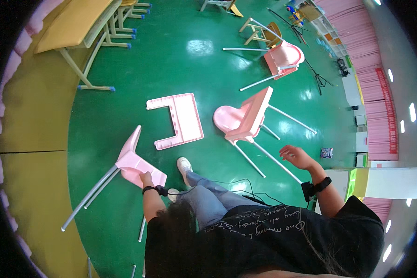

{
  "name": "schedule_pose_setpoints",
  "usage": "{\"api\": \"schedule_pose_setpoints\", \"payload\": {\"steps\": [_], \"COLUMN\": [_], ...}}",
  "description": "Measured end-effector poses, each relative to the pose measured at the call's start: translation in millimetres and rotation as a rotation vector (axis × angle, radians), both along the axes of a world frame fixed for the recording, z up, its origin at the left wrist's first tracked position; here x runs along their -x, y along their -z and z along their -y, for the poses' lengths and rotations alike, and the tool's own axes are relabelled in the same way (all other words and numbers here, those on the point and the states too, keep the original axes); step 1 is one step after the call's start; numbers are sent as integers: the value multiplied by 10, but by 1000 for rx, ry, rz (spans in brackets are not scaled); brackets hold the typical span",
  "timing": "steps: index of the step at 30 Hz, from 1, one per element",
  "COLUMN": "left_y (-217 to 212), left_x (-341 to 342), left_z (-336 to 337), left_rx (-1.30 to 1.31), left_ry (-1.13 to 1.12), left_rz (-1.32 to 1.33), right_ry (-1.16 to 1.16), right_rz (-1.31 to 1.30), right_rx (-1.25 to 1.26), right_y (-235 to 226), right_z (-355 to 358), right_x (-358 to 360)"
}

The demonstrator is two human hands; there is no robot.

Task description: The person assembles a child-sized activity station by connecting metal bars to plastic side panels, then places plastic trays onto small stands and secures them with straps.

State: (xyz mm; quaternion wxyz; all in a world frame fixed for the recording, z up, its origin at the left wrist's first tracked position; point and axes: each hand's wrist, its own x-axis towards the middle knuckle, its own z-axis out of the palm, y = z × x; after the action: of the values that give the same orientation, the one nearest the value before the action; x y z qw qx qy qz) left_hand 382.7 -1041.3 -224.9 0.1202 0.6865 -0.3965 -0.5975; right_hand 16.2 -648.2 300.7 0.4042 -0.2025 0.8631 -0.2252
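Glossy green floor is marked by bright reflections and bordered at left by a yellow-brown band. Desks with yellow tops are set at upper left. Pink curtains are hung at right; ceiling lamps are lit.

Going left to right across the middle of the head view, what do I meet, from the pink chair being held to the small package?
Held pink chair, U-shaped pink tray, second pink chair, right hand, small package.
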Motion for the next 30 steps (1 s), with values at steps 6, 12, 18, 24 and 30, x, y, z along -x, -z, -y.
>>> {"api": "schedule_pose_setpoints", "payload": {"steps": [6,12,18,24,30], "left_y": [-11,-108,-996,-2085,-3959], "left_x": [9,-189,-69,-711,-970], "left_z": [121,272,-14,-155,-298], "left_rx": [-69,-212,-225,-8,107], "left_ry": [-15,-153,-161,-305,-53], "left_rz": [65,-212,-220,-217,-319], "right_ry": [-37,-170,-186,-375,-502], "right_rz": [-18,-21,-15,34,-90], "right_rx": [-15,-85,-51,125,307], "right_y": [57,85,-88,-317,-426], "right_z": [246,428,463,1042,1368], "right_x": [-82,-146,-126,-16,-100]}}
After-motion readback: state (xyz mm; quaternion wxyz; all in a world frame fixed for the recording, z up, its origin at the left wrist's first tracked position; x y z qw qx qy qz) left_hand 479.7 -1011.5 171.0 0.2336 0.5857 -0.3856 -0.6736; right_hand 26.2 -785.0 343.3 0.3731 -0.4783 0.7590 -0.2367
